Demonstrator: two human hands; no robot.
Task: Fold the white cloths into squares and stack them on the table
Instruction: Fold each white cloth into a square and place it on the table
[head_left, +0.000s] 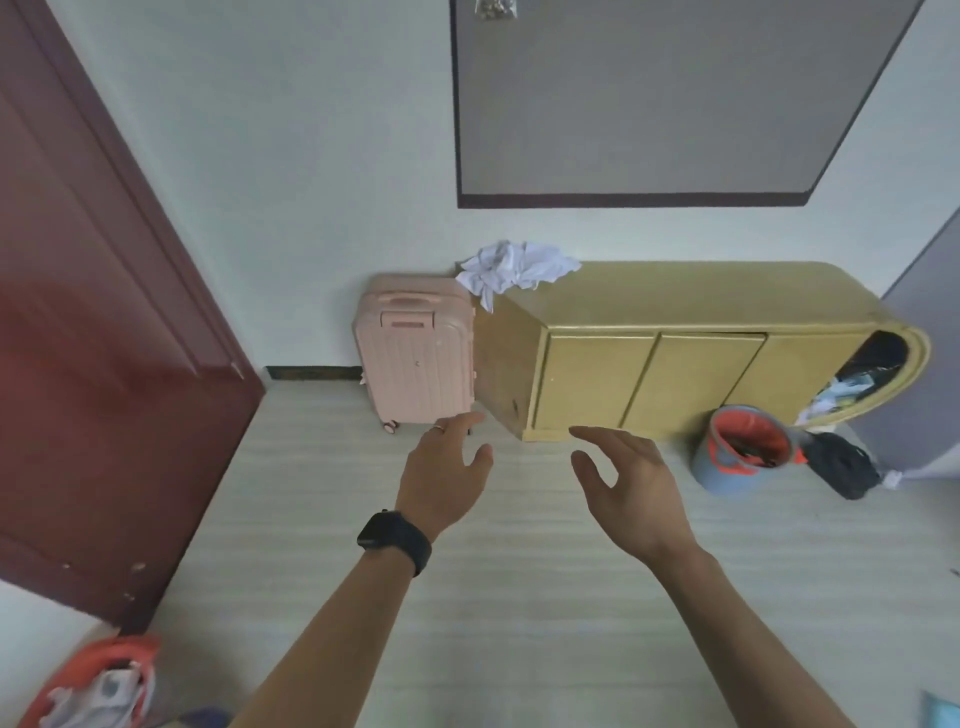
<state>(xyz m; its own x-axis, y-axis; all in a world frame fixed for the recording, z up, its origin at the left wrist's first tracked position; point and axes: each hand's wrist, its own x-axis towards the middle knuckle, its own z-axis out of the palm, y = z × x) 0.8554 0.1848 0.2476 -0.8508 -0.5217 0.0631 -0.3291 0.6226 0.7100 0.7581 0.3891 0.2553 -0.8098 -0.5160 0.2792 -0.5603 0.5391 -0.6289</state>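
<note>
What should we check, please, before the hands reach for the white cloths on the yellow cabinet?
1. Left hand free: ok, fingers relaxed, holding nothing.
2. Right hand free: ok, open and holding nothing.
3. White cloths located: ok, a crumpled pile on the left end of the yellow cabinet top.
4. Hands at the pile: not ok, both are short of the cabinet and apart from the cloths.
5. Number of cloths: cannot tell, they are bunched together.
6. Approach: ok, the pink suitcase stands left of the cabinet and the bucket sits to the right, neither between hands and pile.
</note>
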